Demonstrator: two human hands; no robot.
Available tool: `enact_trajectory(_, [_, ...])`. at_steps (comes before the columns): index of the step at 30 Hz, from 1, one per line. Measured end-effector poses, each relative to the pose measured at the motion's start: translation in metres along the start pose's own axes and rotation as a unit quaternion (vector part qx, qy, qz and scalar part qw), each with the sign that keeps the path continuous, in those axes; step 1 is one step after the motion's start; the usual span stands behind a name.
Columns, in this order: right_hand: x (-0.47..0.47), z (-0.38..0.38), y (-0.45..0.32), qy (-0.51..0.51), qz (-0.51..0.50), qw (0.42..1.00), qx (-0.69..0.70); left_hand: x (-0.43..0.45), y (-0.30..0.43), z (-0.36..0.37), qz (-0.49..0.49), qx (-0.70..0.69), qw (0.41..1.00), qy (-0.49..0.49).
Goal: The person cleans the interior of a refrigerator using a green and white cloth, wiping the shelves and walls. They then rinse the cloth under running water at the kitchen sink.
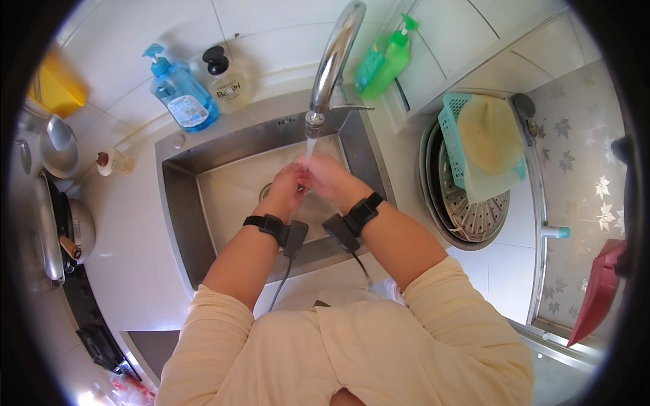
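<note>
Water runs from the chrome faucet [332, 61] onto my two hands, which press together over the stainless steel sink [179, 223]. My left hand [287, 187] has its fingers against my right hand [326, 173], directly below the spout. Motion blurs the fingers, and no object can be made out between them. Under my left hand, the sink drain [265, 191] is partly hidden. A black strap with a wired device [274, 228] circles my left wrist, and a similar strapped device [358, 215] is on my right wrist.
Behind the sink stand a blue pump bottle [185, 99], a clear pump bottle with a black top [228, 83] and a green pump bottle [388, 63]. Stacked metal pans [500, 223] bear a turquoise basket [452, 144] at right. Pots [81, 231] crowd the left.
</note>
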State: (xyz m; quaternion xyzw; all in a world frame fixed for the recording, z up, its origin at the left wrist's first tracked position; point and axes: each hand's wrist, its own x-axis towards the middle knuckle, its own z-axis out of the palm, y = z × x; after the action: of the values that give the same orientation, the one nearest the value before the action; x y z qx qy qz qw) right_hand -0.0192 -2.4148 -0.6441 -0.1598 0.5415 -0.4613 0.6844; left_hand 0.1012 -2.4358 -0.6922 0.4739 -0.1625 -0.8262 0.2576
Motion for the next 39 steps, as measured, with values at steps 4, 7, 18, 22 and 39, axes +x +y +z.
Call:
enact_trajectory(4, [0.021,-0.017,0.020,0.001,0.016,0.999,0.050,-0.014,0.007,0.000,0.026,0.021,0.998,0.047])
enact_trajectory(7, [0.021,-0.027,0.026,0.078,-0.095,0.988,-0.091,-0.024,0.014,0.004,0.054,0.095,0.993,0.053])
enact_trajectory(18, [0.009,-0.020,0.023,-0.108,0.002,0.980,-0.166,-0.002,0.038,-0.041,0.161,0.372,0.914,0.021])
enact_trajectory(22, [0.010,0.002,0.014,-0.066,0.023,0.995,-0.073,-0.011,0.036,-0.044,0.028,0.197,0.976,0.088])
enact_trajectory(39, [0.034,0.024,0.077,0.147,-0.287,0.864,-0.386,0.022,0.002,-0.031,-0.042,-0.150,0.985,-0.069])
